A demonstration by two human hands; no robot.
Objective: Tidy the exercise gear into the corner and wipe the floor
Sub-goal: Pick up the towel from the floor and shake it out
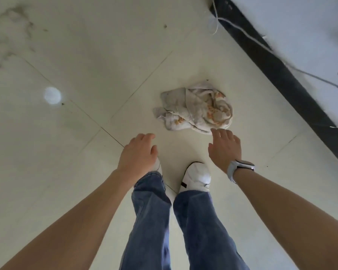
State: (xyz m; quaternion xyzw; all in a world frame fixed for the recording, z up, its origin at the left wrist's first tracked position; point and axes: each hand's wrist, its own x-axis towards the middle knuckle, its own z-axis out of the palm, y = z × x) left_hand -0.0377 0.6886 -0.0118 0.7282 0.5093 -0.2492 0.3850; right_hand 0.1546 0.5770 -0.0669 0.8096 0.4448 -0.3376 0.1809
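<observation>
Head view. The rag (195, 109) is the landmark. It lies crumpled in a loose heap on the floor (105, 55), just ahead of the person's shoes (196, 177). In that state it presents folds that fingers can gather, but it would likely need spreading before it wipes well.

The right hand (223, 147) reaches toward the near edge of the rag. Its fingers are spread and nearly straight, and it holds nothing. The fingertips (216, 131) appear at the rag's near edge; whether they touch it cannot be told. The spread suggests preparation to gather the cloth. A watch (240, 169) sits on that wrist.

The left hand (139, 151) hangs left of the rag and nearer the person, apart from it. Its fingers are relaxed and slightly bent, with nothing in them. It probably serves for balance while the body bends forward.

A dark baseboard (281, 75) runs beyond and to the right of the rag, with a pale cord (248, 35) trailing along it. Grey smudges (14, 36) mark the floor well left of the rag and beyond it; these are likely the area to wipe. No exercise gear is in view.

Judged step: picking up the rag, with wiping not yet begun.
</observation>
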